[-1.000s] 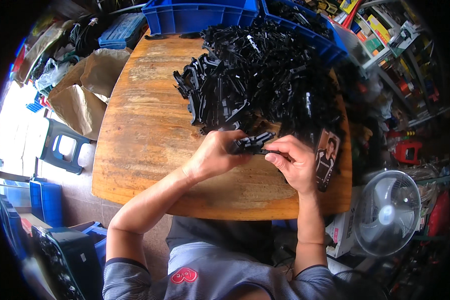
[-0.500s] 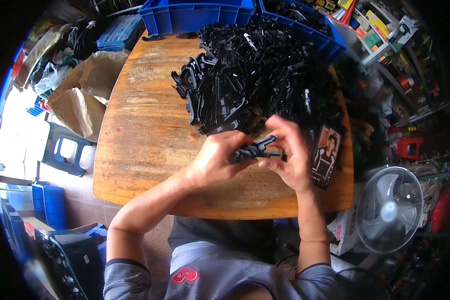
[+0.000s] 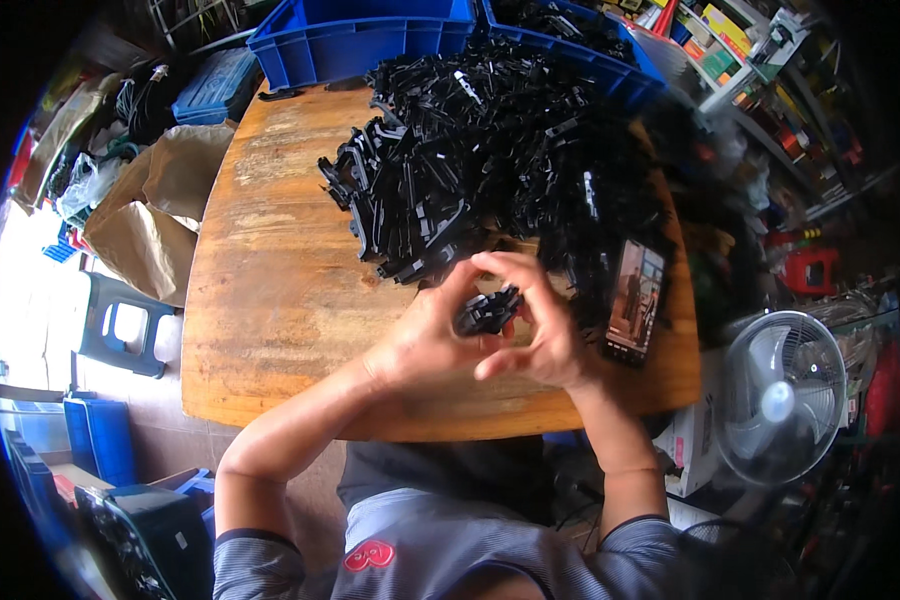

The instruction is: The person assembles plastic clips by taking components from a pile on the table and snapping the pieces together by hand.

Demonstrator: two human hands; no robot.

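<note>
Wooden table (image 3: 260,310): showing worn, patchy grain. My left hand (image 3: 425,340): fingers curling round, gripping small black parts (image 3: 488,313), hard-looking, angular, above the table. Black heap (image 3: 515,150): lying beyond, jagged. My right hand (image 3: 545,335): thumb and forefinger arching wide apart; whether touching the parts, I cannot tell. Phone (image 3: 635,300): resting rightmost, glossy, rectangular.

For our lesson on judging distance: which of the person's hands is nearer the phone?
Right. The right hand is just left of the phone; the left hand is farther left.
</note>
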